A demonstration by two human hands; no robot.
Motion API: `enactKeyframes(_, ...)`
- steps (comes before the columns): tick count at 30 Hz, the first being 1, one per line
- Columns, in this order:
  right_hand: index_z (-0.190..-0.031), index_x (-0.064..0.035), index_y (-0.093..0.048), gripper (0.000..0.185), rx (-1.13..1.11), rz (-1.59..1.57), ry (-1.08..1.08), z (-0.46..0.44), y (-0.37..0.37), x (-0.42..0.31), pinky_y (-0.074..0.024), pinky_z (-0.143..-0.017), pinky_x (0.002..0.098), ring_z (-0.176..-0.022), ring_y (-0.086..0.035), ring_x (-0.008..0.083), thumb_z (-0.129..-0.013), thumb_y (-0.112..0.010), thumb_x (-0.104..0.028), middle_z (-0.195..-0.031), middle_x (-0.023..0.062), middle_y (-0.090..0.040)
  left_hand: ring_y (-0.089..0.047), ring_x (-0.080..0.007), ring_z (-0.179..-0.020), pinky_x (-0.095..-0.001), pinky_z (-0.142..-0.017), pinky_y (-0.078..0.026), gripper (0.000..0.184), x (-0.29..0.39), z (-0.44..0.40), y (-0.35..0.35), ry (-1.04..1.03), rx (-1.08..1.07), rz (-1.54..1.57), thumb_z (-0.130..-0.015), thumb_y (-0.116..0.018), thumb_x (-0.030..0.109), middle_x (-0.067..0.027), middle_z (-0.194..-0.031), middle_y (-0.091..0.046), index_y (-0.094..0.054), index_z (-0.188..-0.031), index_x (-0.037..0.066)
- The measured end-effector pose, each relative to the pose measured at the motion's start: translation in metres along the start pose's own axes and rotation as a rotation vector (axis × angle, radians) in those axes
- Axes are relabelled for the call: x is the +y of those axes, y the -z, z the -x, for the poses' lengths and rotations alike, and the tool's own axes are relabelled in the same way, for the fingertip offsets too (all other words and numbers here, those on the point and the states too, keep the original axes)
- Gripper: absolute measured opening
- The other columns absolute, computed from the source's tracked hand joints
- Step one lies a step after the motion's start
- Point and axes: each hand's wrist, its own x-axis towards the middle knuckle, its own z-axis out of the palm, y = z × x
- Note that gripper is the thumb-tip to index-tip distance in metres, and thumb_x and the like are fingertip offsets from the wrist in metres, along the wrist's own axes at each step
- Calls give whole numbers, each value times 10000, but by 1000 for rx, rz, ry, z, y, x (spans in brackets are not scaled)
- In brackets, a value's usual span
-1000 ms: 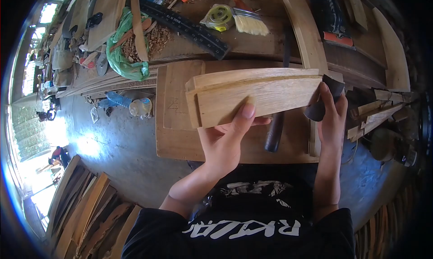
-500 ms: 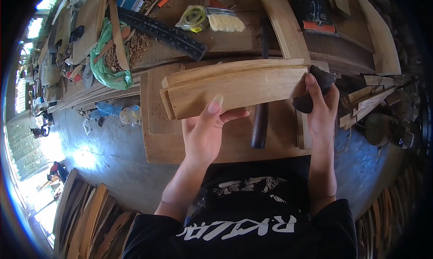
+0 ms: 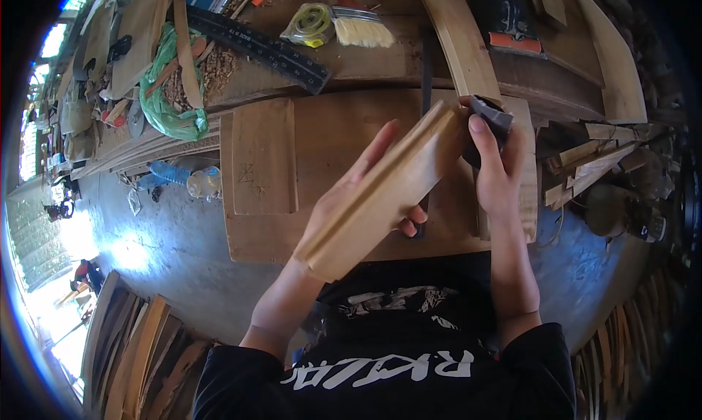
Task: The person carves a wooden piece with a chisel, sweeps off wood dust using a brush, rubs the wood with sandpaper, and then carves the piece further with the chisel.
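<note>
- far left: green plastic bag [image 3: 194, 124] with shavings, then black ruler [image 3: 252, 48] lying aslant; both out of play
- left of the work: flat board [image 3: 274, 135] with a pencilled mark, lying on the worktop [image 3: 256, 237]; tape measure [image 3: 307, 27] behind it, bristle brush [image 3: 362, 29] just beside the tape
- left hand [image 3: 333, 204]: cradling the wooden piece from below, fingertips showing past its right edge; one digit, apparently the thumb, stands out along the left side, not clamped over the top face
- middle: wooden piece [image 3: 376, 208] held up in the air over the worktop, tilted, near end toward the wearer's body, far end up by the right hand; a stepped edge runs down its left side
- right hand [image 3: 501, 160]: pinching a dark curled sheet [image 3: 492, 119] between thumb and fingers, right at the far end of the piece; can't tell if sheet and wood touch
- step in hand, my read: piece turned and angled to present a face or edge to the sheet, which looks like abrasive
- next move calls for: firmer left-hand support, thumb clear of the edge; sheet laid flat on the wood, pressure even along the grain
- right of that: long wood strip [image 3: 464, 43] on the bench side, clear of both hands
</note>
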Motion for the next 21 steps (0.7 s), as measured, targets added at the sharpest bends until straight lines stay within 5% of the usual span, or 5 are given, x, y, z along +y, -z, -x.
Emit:
enactKeyframes(2, -1098, 26, -633, 309, -63, 22, 8, -1, -13, -7, -456, -839, 286, -927, -605, 144, -974, -557, -246, -962, 76, -666, -557, -235, -663, -338, -585, -466, 623, -1, 4, -13, 84, 286, -142, -1024, -348, 494, -258, -1170, -521, -256, -1510, 116)
enactKeyframes(6, -1053, 32, -608, 236, -134, 374, 436, -16, -24, -7, -458, -740, 320, -794, -611, 255, -973, -515, -170, -840, 154, -611, -507, -113, -653, -240, -593, -423, 502, 6, 1, -12, 106, 145, -194, -1033, -385, 432, -143, -964, -592, -390, -1416, 106)
enactKeyframes(13, -929, 27, -528, 258, -160, 469, 256, -27, -46, -20, -466, -634, 407, -726, -636, 396, -974, -566, -224, -760, 211, -624, -500, -114, -643, -244, -568, -447, 375, 21, -33, -4, -247, 572, -944, -1058, -315, 338, -31, -822, -521, -489, -1280, 90)
enactKeyframes(16, -979, 24, -501, 261, -215, 511, 169, -35, -69, -22, -457, -599, 488, -726, -617, 464, -976, -545, -232, -746, 271, -611, -512, -80, -956, -239, -871, -421, 405, 21, -47, 3, -424, 589, -907, -1064, -354, 334, -46, -1094, -584, -513, -1261, 19)
enactKeyframes(21, -1113, -10, -417, 228, -236, 563, 210, -38, -84, -17, -455, -590, 530, -678, -606, 469, -982, -480, -185, -724, 271, -603, -519, -107, -1014, -268, -933, -410, 470, 32, -74, 8, -562, 624, -1015, -1069, -300, 377, -67, -1133, -584, -525, -1254, 9)
